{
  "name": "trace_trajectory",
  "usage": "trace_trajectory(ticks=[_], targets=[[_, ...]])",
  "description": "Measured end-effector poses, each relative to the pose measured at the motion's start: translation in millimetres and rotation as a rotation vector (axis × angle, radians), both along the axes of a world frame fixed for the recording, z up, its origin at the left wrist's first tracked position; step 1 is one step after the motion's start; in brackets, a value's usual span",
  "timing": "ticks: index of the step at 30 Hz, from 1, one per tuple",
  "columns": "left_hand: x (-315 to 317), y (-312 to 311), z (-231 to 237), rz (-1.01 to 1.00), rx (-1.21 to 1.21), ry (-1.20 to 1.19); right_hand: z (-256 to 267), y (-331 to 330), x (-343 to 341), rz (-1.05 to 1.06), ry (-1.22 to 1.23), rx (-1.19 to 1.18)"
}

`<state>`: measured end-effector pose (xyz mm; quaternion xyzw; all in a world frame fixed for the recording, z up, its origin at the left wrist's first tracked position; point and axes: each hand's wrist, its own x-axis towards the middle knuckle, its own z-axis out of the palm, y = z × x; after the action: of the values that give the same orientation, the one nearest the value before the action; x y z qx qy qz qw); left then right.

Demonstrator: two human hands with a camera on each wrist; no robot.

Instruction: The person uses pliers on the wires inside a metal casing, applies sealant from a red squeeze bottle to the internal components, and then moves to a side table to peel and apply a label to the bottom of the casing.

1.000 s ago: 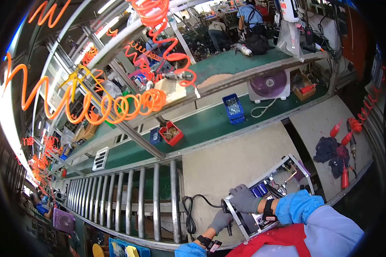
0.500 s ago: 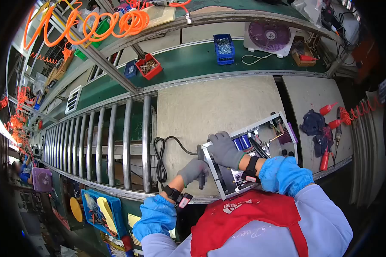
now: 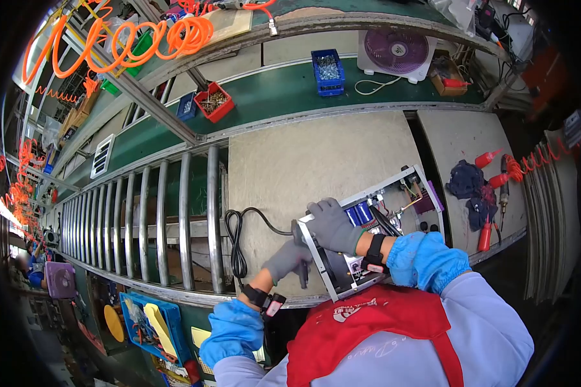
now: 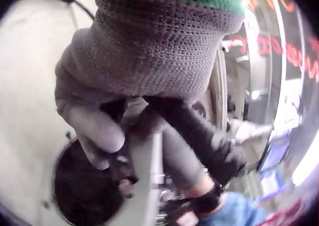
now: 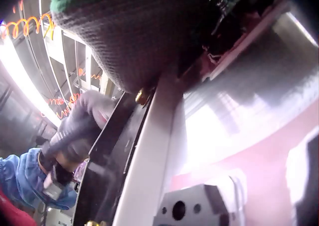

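Left grey-gloved hand (image 3: 286, 260) grips a black-handled tool (image 3: 303, 276) beside the silver, open-topped metal casing (image 3: 381, 185), whose end the right grey-gloved hand (image 3: 333, 227) clasps, apparently to steady it.

Beyond the case (image 3: 390, 181), the board (image 3: 323, 155) offers room to pass; left of the case, the left hand (image 3: 285, 260) and cord (image 3: 239, 266) obstruct; right, cloth (image 3: 466, 180).

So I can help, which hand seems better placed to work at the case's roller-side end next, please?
Probably the left hand: it grips a black tool there, while the right hand rests on the metal case.
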<state>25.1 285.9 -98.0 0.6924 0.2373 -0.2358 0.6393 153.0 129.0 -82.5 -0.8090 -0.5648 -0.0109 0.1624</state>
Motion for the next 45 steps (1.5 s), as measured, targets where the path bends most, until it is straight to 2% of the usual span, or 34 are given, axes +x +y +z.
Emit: trace_trajectory(ticks=[2,6,9,12,15,18,21,24,25,26,28,29,31,32,34,35,37,38,39,40,41,42,43,44,45], targets=[[2.5,6.8,11.4,0.101,-0.34,0.24,6.4,-0.4,0.6,0.001,0.054,-0.016],[-0.1,3.0,6.1,0.104,-0.246,0.174,8.6,0.2,-0.2,-0.005,0.055,-0.046],[-2.0,-16.7,-6.8,0.071,0.153,-0.02,10.0,1.7,2.2,-0.006,0.025,-0.051],[-5.2,-22.7,-39.0,0.0,0.599,-0.329,10.2,0.3,0.8,-0.002,0.032,-0.04],[-4.7,-18.3,-53.9,-0.058,0.671,-0.335,4.6,0.1,0.2,0.003,-0.001,-0.029],[-5.6,-17.5,-38.4,-0.075,0.871,-0.146,4.6,0.1,1.6,0.007,-0.031,0.031],[-13.9,-7.0,-26.1,0.137,0.727,-0.042,3.7,-3.3,0.4,0.01,-0.03,0.062],[-29.3,-7.6,-6.0,0.68,0.341,-0.307,1.4,-4.3,-0.2,0.018,-0.029,0.075],[-36.4,-9.4,4.4,0.742,0.325,-0.319,0.9,-4.3,-0.3,0.02,-0.027,0.085],[-45.6,-13.8,20.6,0.784,0.363,-0.343,0.9,-4.1,0.6,0.024,-0.027,0.094],[-66.1,-22.7,36.8,0.876,0.578,-0.619,0.4,-4.3,1.3,0.027,-0.015,0.116],[-78.8,-28.9,56.7,0.94,0.524,-0.564,-0.4,-4.0,1.8,0.028,-0.004,0.124],[-112.9,-25.0,46.8,1.103,0.652,-0.544,-4.1,-2.5,1.7,0.019,0.021,0.1],[-137.3,-10.6,22.4,1.177,0.719,-0.496,-5.8,-1.9,1.5,0.025,0.028,0.123],[-176.7,13.3,-4.4,1.354,0.715,-0.428,-8.7,-3.9,1.9,0.021,0.036,0.169],[-177.1,7.1,15.0,1.465,0.598,-0.55,-10.8,-6.6,1.3,0.02,0.07,0.162],[-221.6,31.3,-9.7,1.45,0.623,-0.325,-13.7,-15.1,0.8,0.034,0.085,0.222],[-227.0,30.5,-11.5,1.458,0.776,-0.316,-13.5,-24.4,1.2,0.028,0.086,0.247],[-246.4,46.1,-23.7,1.534,0.434,-0.193,-5.6,-38.2,-2.6,0.013,0.166,0.238],[-259.8,57.1,-43.2,1.58,0.465,-0.234,0.5,-52.9,-6.5,-0.022,0.159,0.24],[-276.5,73.7,-65.7,1.615,0.461,-0.064,3.2,-72.5,-11.1,-0.044,0.273,0.271],[-297.4,91.5,-88.3,1.428,0.732,0.112,7.2,-91.8,-16.3,-0.065,0.385,0.305],[-292.6,89.6,-71.7,1.209,1.094,0.445,21.4,-115.5,-23.3,-0.108,0.329,0.294],[-260.6,67.5,-21.7,1.098,1.223,0.552,24.8,-139.7,-26.2,-0.135,0.327,0.347],[-268.1,80.3,-45.9,0.978,1.495,0.46,24.4,-164.3,-29.6,-0.202,0.3,0.392]])
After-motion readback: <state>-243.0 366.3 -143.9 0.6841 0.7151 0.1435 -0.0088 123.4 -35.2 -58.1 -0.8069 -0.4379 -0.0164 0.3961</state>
